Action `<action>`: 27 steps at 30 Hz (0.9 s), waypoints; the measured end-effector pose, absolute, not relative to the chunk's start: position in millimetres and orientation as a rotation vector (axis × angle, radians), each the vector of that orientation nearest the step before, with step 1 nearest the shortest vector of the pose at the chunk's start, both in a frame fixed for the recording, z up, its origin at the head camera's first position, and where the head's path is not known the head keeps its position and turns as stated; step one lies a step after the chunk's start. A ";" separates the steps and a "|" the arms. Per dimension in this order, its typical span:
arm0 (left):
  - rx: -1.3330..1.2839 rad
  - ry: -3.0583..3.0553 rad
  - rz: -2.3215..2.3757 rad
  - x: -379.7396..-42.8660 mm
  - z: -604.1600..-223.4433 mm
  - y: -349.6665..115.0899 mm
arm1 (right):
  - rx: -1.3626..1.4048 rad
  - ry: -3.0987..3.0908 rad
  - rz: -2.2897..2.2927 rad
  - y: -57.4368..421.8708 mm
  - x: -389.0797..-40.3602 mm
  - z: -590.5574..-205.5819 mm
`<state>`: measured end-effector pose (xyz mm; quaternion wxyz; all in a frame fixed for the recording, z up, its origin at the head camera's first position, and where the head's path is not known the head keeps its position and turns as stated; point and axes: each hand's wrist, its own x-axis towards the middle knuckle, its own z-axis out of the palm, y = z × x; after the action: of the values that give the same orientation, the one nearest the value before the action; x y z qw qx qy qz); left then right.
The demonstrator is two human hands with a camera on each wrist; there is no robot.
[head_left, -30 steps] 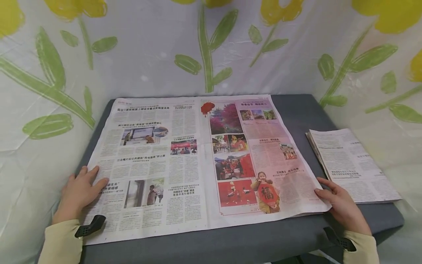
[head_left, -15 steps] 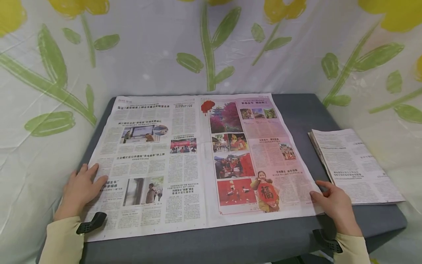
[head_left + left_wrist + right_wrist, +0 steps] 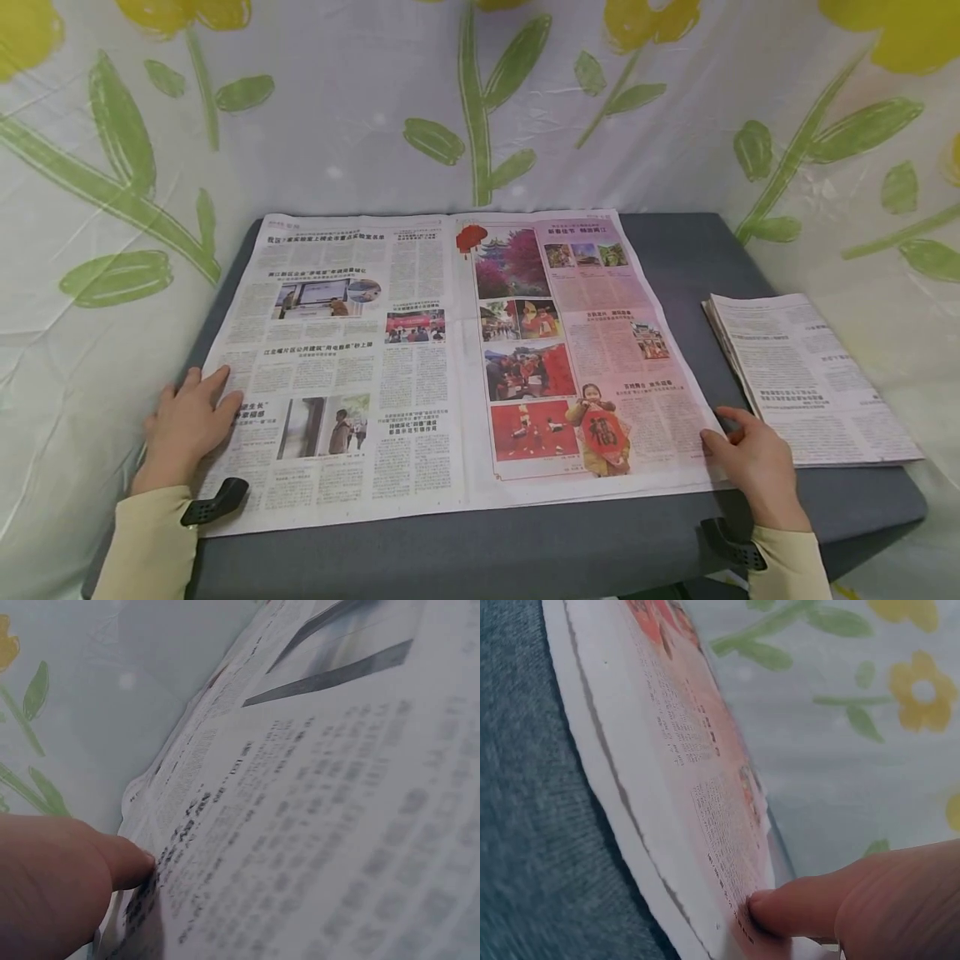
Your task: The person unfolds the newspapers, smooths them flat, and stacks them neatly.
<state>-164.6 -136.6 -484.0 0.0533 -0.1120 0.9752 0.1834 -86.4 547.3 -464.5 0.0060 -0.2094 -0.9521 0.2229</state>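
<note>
An open newspaper (image 3: 420, 392) lies spread across the grey table, text on its left page and a pink photo layout on its right. Over the left margin rests my left hand (image 3: 187, 429), fingers spread and straight; in the left wrist view its thumb (image 3: 133, 862) touches the print. My right hand (image 3: 757, 467) pinches the right edge near the front corner. Its thumb (image 3: 787, 904) presses on the page in the right wrist view, while most of its other fingers are hidden. A second sheet edge shows under the top page along the front there.
A stack of folded newspapers (image 3: 810, 383) sits to the right, just beyond my right hand. The grey table (image 3: 480, 558) shows along the front and right. Flower-printed white sheeting (image 3: 337, 108) hangs behind and on both sides.
My right hand has moved left along with the newspaper's right corner. The spread newspaper has slid slightly toward the back, and my left hand has gone with it.
</note>
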 end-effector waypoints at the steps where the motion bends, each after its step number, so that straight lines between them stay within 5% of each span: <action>1: -0.345 2.969 0.558 -164.3 -484.1 -135.6 | -0.665 -2.979 0.696 547.4 -86.6 -464.4; 27: -0.454 2.997 0.592 -159.3 -487.5 -126.1 | -0.677 -3.001 0.699 552.6 -84.4 -462.2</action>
<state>-159.3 -126.1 -487.5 0.0267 -0.1468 0.9701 0.1915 -84.4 552.6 -462.2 -0.0065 -0.2147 -0.9512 0.2217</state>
